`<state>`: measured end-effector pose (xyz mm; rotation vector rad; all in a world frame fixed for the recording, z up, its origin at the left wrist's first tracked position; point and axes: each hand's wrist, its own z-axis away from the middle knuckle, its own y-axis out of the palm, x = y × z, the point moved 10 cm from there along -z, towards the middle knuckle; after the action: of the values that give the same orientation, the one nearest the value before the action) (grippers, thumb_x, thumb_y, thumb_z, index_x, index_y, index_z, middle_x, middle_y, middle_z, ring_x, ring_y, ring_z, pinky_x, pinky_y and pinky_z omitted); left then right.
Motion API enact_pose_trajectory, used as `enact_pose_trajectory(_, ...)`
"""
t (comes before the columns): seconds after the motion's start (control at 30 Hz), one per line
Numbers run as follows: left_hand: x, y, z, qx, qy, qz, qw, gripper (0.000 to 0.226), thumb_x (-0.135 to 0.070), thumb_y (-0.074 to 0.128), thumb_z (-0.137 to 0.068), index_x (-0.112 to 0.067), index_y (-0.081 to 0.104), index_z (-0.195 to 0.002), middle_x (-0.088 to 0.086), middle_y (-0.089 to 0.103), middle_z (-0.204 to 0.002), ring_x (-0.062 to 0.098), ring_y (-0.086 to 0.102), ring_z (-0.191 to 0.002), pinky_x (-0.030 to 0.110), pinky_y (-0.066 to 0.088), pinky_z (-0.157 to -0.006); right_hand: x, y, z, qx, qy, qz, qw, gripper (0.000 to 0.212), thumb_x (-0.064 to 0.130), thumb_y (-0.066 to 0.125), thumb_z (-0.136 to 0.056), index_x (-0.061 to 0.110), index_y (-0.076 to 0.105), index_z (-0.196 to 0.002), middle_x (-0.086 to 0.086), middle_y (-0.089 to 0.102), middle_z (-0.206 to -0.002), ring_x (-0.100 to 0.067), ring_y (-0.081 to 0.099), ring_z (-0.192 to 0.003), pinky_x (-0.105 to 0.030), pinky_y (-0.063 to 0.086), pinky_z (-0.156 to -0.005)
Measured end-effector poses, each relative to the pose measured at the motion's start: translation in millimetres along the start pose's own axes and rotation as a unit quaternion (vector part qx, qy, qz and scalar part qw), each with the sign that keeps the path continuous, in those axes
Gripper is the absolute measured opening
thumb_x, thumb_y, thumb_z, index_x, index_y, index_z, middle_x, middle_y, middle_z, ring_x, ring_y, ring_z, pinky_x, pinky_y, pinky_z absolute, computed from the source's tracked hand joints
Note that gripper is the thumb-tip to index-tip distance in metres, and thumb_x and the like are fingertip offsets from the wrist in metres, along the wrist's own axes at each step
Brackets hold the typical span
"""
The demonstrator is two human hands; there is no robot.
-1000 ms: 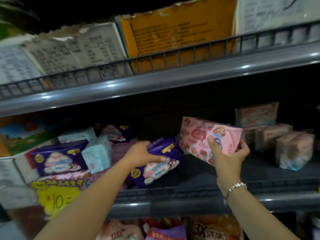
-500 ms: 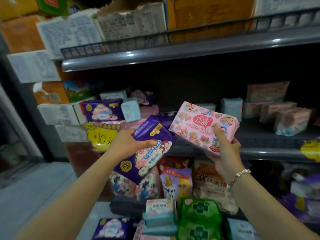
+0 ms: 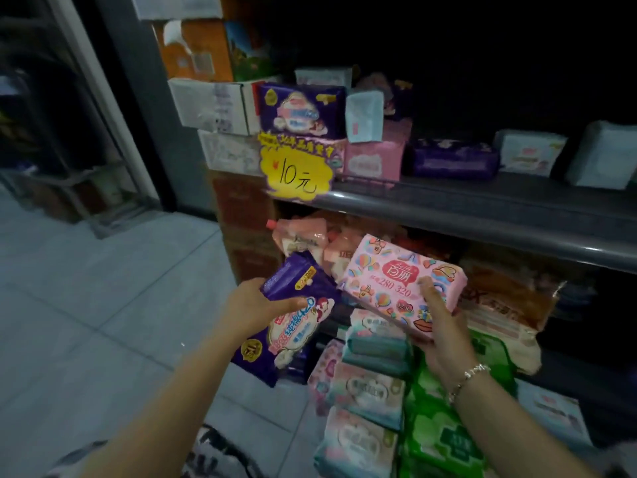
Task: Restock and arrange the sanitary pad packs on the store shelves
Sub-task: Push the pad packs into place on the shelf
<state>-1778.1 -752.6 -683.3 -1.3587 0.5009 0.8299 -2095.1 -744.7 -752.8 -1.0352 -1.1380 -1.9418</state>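
**Head view: a pack in each hand, in front of the shelves**

Head camera shows your left hand curled round the upper part of a dark purple plastic pad pack, thumb laid across its printed front; the pack hangs tilted, its lower end pointing down toward the floor. Your right hand, a beaded bracelet on its wrist, grips a pink plastic pad pack with balloon and heart prints from below, thumb pressed on the face, fingers wrapped behind. The two packs sit just beside each other, their near corners almost touching, and both are held in the air in front of the lower shelf, not resting on anything.

Below your hands stand rows of pale pink-and-teal pad packs and bright green pad packs. Above them runs the grey metal shelf edge, carrying a yellow price sign reading 10, another purple pack standing behind it, and pink, purple and white packs further right. Grey floor tiles lie to your left.
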Motion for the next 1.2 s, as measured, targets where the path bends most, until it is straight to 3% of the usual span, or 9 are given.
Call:
enact_pose_trajectory(0.07, 21.2, -8.8, -9.0, -0.011, -0.032, 0.029, 0.999, 0.048, -0.049, 0.081, -0.068, -0.008, 0.064, -0.086, 0.004, 0.069, -0.077, 0.014, 0.064, -0.067, 0.029, 0.051, -0.064, -16.7, 3.2, -7.5, 0.007, 0.002, 0.036, 0.999, 0.114, 0.056, 0.088, -0.050, 0.028, 0.031, -0.145, -0.004, 0.060, -0.130, -0.026, 0.068, -0.101, -0.047, 0.057, -0.078)
enact_pose_trajectory(0.17, 40.8, -21.8, -21.5, -0.033, -0.072, 0.098, 0.992, 0.037, -0.041, 0.080, -0.073, -0.011, 0.059, -0.078, 0.001, 0.063, -0.073, 0.012, 0.059, -0.063, 0.023, 0.046, -0.055, -39.1, 17.0, -11.2, 0.058, 0.013, 0.079, 0.995, 0.085, 0.053, 0.081, -0.057, 0.029, 0.044, -0.130, -0.003, 0.063, -0.126, -0.025, 0.066, -0.106, -0.049, 0.052, -0.092)
enact_pose_trajectory(0.3, 81.6, 4.4, -23.1, 0.046, -0.175, 0.200, 0.963, 0.043, -0.042, 0.080, -0.073, -0.007, 0.067, -0.093, 0.014, 0.074, -0.086, 0.027, 0.071, -0.073, 0.036, 0.058, -0.068, -75.4, 35.9, -16.2, 0.133, 0.077, 0.090, 0.984, 0.085, 0.058, 0.078, -0.062, 0.026, 0.045, -0.134, -0.003, 0.065, -0.124, -0.025, 0.067, -0.105, -0.048, 0.054, -0.088)
enact_pose_trajectory(0.4, 111.9, 23.0, -20.7, 0.049, -0.201, 0.219, 0.954, 0.037, -0.039, 0.077, -0.077, -0.008, 0.066, -0.093, 0.011, 0.073, -0.083, 0.023, 0.069, -0.067, 0.029, 0.055, -0.058, -88.0, 46.3, -23.4, 0.143, 0.074, 0.137, 0.977, 0.055, 0.049, 0.069, -0.075, 0.031, 0.046, -0.122, 0.007, 0.064, -0.115, -0.016, 0.067, -0.096, -0.038, 0.057, -0.075)
enact_pose_trajectory(0.67, 170.4, 57.8, -39.4, 0.057, -0.291, 0.373, 0.879, 0.057, -0.047, 0.077, -0.069, -0.007, 0.064, -0.108, 0.017, 0.072, -0.101, 0.032, 0.069, -0.087, 0.046, 0.056, -0.080, -113.3, 70.9, -47.4, 0.200, 0.064, 0.266, 0.941, 0.121, 0.070, 0.081, -0.044, 0.031, 0.025, -0.145, 0.000, 0.047, -0.142, -0.022, 0.054, -0.121, -0.048, 0.045, -0.103)
enact_pose_trajectory(0.8, 202.0, 72.7, -37.2, 0.044, -0.324, 0.413, 0.850, 0.041, -0.045, 0.071, -0.080, -0.010, 0.062, -0.099, 0.012, 0.074, -0.075, 0.030, 0.069, -0.074, 0.041, 0.059, -0.062, -127.6, 96.6, -58.7, 0.248, 0.070, 0.321, 0.911, 0.101, 0.071, 0.076, -0.049, 0.036, 0.029, -0.133, 0.003, 0.045, -0.138, -0.023, 0.053, -0.121, -0.047, 0.046, -0.103)
enact_pose_trajectory(0.9, 219.0, 78.2, -33.3, 0.051, -0.327, 0.440, 0.835, 0.044, -0.046, 0.071, -0.079, -0.011, 0.061, -0.103, 0.012, 0.075, -0.079, 0.028, 0.072, -0.065, 0.040, 0.059, -0.054, -136.8, 112.0, -75.4, 0.258, 0.066, 0.370, 0.890, 0.108, 0.087, 0.067, -0.042, 0.037, 0.036, -0.132, 0.004, 0.051, -0.135, -0.023, 0.056, -0.118, -0.050, 0.045, -0.102)
enact_pose_trajectory(1.0, 231.5, 78.7, -32.2, 0.045, -0.324, 0.469, 0.820, 0.047, -0.046, 0.071, -0.077, -0.011, 0.061, -0.108, 0.012, 0.075, -0.086, 0.028, 0.073, -0.067, 0.041, 0.059, -0.056, -144.5, 126.1, -93.0, 0.267, 0.049, 0.415, 0.869, 0.098, 0.090, 0.048, -0.065, 0.035, 0.036, -0.145, 0.009, 0.040, -0.144, -0.016, 0.038, -0.134, -0.050, 0.030, -0.113)
enact_pose_trajectory(1.2, 250.1, 102.0, -18.3, 0.033, -0.330, 0.508, 0.795, 0.039, -0.037, 0.072, -0.077, -0.011, 0.060, -0.104, 0.011, 0.075, -0.082, 0.028, 0.072, -0.072, 0.040, 0.059, -0.059, -171.7, 132.5, -128.3, 0.217, 0.079, 0.478, 0.847, 0.119, 0.106, 0.031, -0.039, 0.025, 0.067, -0.118, -0.011, 0.060, -0.129, -0.029, 0.055, -0.121, -0.048, 0.039, -0.108)
